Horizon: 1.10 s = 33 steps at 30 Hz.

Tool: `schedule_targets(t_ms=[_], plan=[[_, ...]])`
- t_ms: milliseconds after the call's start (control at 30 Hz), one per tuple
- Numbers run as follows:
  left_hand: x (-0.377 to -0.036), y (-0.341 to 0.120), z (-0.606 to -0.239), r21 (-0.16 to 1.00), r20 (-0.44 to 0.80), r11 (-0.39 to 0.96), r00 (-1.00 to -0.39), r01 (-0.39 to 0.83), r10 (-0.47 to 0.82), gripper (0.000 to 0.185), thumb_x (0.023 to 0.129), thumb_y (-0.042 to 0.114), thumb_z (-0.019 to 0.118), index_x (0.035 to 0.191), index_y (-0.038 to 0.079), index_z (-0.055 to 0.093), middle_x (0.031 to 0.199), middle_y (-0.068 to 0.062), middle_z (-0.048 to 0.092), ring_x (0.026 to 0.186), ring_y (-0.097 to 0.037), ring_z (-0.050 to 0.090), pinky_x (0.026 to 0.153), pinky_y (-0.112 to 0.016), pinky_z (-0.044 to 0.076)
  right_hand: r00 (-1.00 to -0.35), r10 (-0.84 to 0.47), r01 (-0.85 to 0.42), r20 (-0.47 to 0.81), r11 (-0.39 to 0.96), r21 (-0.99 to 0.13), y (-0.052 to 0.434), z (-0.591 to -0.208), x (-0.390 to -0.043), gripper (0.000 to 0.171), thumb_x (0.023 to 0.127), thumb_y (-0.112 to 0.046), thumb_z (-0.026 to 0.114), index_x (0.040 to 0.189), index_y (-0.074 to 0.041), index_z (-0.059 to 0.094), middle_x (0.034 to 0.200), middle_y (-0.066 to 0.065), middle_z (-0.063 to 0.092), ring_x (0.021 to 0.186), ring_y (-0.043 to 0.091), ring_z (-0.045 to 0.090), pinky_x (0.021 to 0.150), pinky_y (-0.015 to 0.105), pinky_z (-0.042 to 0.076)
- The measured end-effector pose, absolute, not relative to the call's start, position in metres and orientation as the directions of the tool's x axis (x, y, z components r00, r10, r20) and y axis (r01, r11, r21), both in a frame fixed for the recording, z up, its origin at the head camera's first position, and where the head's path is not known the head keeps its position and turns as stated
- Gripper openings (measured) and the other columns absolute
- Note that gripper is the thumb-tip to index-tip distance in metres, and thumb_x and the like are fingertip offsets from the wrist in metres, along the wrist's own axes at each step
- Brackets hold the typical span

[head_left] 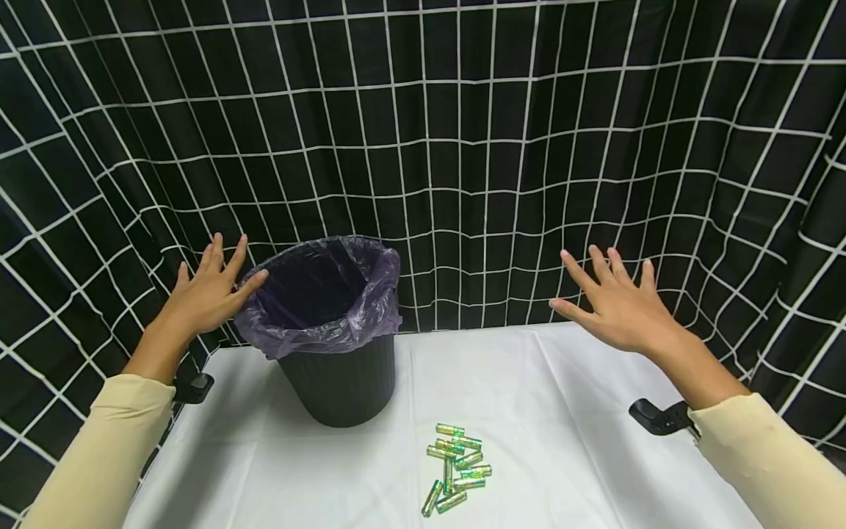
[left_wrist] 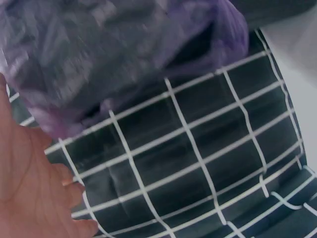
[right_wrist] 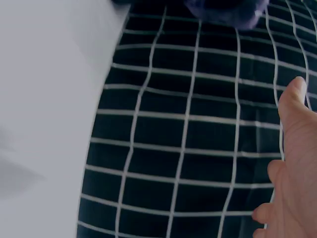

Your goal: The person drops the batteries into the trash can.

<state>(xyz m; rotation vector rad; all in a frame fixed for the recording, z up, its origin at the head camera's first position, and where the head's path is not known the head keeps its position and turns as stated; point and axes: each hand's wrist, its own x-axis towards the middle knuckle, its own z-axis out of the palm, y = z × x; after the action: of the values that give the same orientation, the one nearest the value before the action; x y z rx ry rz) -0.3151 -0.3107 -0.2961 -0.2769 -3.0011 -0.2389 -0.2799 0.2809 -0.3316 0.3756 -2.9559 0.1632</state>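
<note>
A: What filled the back of the shot?

B: A black curtain (head_left: 463, 147) with a white grid, hanging behind and round both sides. In front of it lay the white table (head_left: 562, 441).

A: And on the table?

B: A black bin (head_left: 340, 375) stood at the far left, upright, with a purple liner (head_left: 317, 323) folded out over its rim. Nearer, about the middle, a loose pile of green and gold batteries (head_left: 456, 466) lay on the cloth, well apart from both hands and just right of the bin's foot.

A: Where was the left hand?

B: The left hand (head_left: 208, 294) was raised just left of the bin, fingers spread and straight, holding nothing. Its thumb tip sat at the liner's rim; I couldn't tell if it touched. The left wrist view showed the liner (left_wrist: 129, 54) blurred, close above the palm (left_wrist: 29, 188).

A: The right?

B: The right hand (head_left: 615, 305) hovered over the far right of the table, fingers apart, empty too. Its wrist view showed the thumb (right_wrist: 294, 134) against the curtain (right_wrist: 188, 148).

A: Anything smaller?

B: A black strap piece at each wrist, by the cream sleeves (head_left: 773, 463).
</note>
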Motion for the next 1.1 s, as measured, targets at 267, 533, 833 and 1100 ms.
schedule_targets(t_ms=[267,533,833,1100], plan=[[-0.315,-0.289,-0.29,0.166,0.11,0.961,-0.973,0.22,0.204,0.09,0.099,0.076,0.02,0.163,0.019,-0.01,0.165,-0.023,-0.019,0.153,-0.043,-0.009,0.116,-0.071,-0.006,-0.928,-0.299,-0.325,0.222,0.941,-0.09,0.257,-0.359,-0.257,0.086,0.099,-0.069,0.04,0.165,-0.025,0.007,0.166,0.028,0.008,0.152,0.05,0.004,0.111,0.077,-0.008],[-0.315,-0.269,-0.291,0.145,0.101,0.96,-0.969,0.238,0.225,0.091,0.099,0.076,0.02,0.163,0.018,-0.007,0.166,-0.025,-0.012,0.154,-0.043,-0.004,0.117,-0.071,-0.003,-0.908,-0.334,-0.37,0.252,0.922,-0.111,0.236,-0.38,-0.238,0.084,0.099,-0.068,0.045,0.165,-0.025,0.014,0.167,0.024,0.011,0.153,0.047,0.008,0.115,0.074,-0.006],[-0.318,-0.258,-0.297,0.174,0.102,0.95,-0.964,0.261,0.246,0.091,0.099,0.075,0.021,0.164,0.016,-0.002,0.166,-0.026,-0.008,0.154,-0.043,0.0,0.12,-0.065,-0.005,-0.892,-0.365,-0.412,0.268,0.899,-0.148,0.215,-0.404,-0.219,0.082,0.099,-0.065,0.048,0.165,-0.028,0.016,0.167,0.022,0.017,0.154,0.044,0.01,0.116,0.072,-0.004],[-0.323,-0.257,-0.302,0.226,0.078,0.932,-0.959,0.283,0.272,0.091,0.101,0.072,0.022,0.163,0.01,0.001,0.166,-0.028,-0.004,0.153,-0.046,0.002,0.122,-0.06,-0.003,-0.879,-0.39,-0.447,0.276,0.874,-0.19,0.202,-0.421,-0.207,0.08,0.1,-0.066,0.046,0.164,-0.028,0.019,0.167,0.018,0.018,0.154,0.041,0.012,0.117,0.07,-0.002]])
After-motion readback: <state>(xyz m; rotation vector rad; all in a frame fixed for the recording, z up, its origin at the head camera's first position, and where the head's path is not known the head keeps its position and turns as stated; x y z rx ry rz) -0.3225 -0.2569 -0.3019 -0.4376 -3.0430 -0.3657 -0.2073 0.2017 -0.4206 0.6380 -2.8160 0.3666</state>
